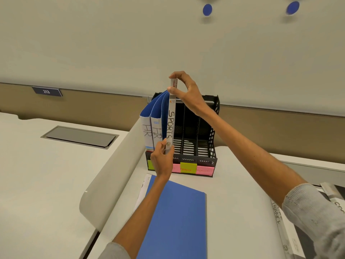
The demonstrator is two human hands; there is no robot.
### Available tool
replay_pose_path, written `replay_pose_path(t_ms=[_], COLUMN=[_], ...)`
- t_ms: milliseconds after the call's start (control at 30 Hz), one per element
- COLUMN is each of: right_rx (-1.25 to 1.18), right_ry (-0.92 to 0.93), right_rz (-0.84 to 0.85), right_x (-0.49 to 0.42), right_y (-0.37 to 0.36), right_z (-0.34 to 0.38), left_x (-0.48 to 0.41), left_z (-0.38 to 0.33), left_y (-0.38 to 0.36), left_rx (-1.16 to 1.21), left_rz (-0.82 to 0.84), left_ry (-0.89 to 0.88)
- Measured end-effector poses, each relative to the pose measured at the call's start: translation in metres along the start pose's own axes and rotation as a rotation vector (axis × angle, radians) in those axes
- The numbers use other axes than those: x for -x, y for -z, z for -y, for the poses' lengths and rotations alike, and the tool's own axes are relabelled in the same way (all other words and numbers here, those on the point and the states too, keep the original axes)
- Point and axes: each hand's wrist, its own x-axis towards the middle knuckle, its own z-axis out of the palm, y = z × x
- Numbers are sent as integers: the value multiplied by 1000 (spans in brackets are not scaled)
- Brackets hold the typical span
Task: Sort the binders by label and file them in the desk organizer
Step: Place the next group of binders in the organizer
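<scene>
2 HR binders point(151, 134) filed beside the left hand point(162, 161); it and the right hand point(183, 88) pinch the SPORTS binder point(171, 126), blue binder point(177, 217) unfiled.

Organizer: the desk organizer point(211, 146) is stood at the far edge of the worktop point(233, 193).
Left end: two HR binders point(156, 131) are stood upright, side by side, in the organizer.
SPORTS binder point(171, 124): held upright just right of the HR binders; its top is pinched by the right hand point(183, 86), its bottom is gripped by the left hand point(162, 161).
Labels point(188, 167): stuck along the organizer's front, below the slots.
Flat binder point(177, 221): laid on the worktop before the organizer.
FINANCE binder point(280, 221): laid at the near right, well apart from the organizer.
</scene>
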Motion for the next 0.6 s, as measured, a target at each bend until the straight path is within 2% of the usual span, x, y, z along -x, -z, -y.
replay_pose_path(t_ms=[167,433,500,600], right_rx=[32,24,33,38], right_ry=[-18,3,18,23], right_rz=[-3,-17,-13,-32], right_x=[-5,-13,-14,-15], right_y=[-3,-5,-8,-12], right_z=[-28,-47,-47,-47], left_x=[-17,-28,-31,-28], left_z=[23,32,35,45], left_y=[-10,-25,-21,-5], left_rx=[-71,10,-13,-182], left_rz=[11,56,99,263], left_ry=[34,120,125,89])
